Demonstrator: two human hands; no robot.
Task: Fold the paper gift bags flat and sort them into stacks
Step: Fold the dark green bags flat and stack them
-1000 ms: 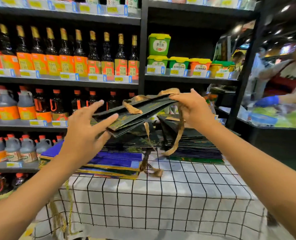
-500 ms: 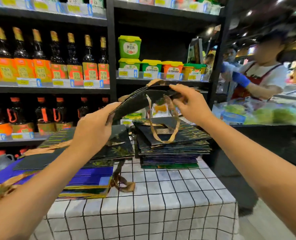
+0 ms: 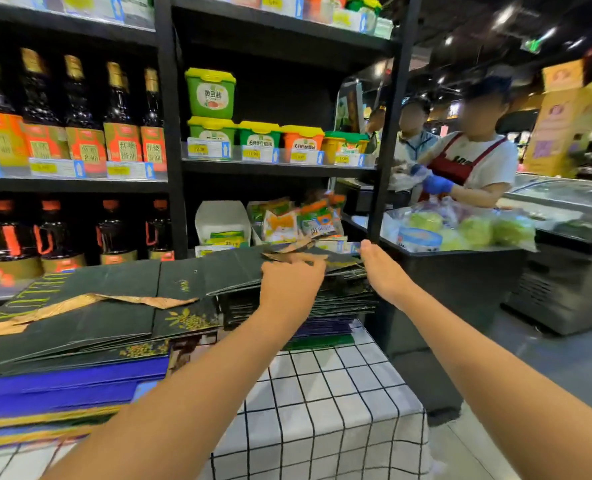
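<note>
Two stacks of flattened paper gift bags sit on a table covered with a white cloth [image 3: 322,393] printed in a black grid. Far left, shelves hold rows of dark sauce bottles [image 3: 79,109] with orange labels and yellow price tags below them. In front of them lies the left stack [image 3: 72,341]: dark green bags with gold print on top, blue bags with gold edges beneath, and a tan ribbon handle [image 3: 90,303] trailing loosely across the uppermost bag. Just beside it, toward the middle of the table, stands the right stack [image 3: 339,299], mostly dark green bags with blue and green ones at the bottom. A dark green bag [image 3: 239,275], folded flat, lies on top of this right stack, its near-left edge reaching over toward the left stack.

The left hand [image 3: 291,282] rests on that top bag, fingers curled down over its surface with the fingertips at the tan handles [image 3: 287,252]; whether it pinches them or only presses cannot be told. The right hand [image 3: 381,268] is at the right edge of the same stack, fingers straight and held together, its palm side against the edges of the bags.

Behind the stack, the middle shelf carries green, yellow and orange tubs [image 3: 253,133], with packets on the shelf below. Farther right, a person in a red apron [image 3: 467,164] and blue gloves works at a counter holding bagged green vegetables [image 3: 474,230], with another person behind.
</note>
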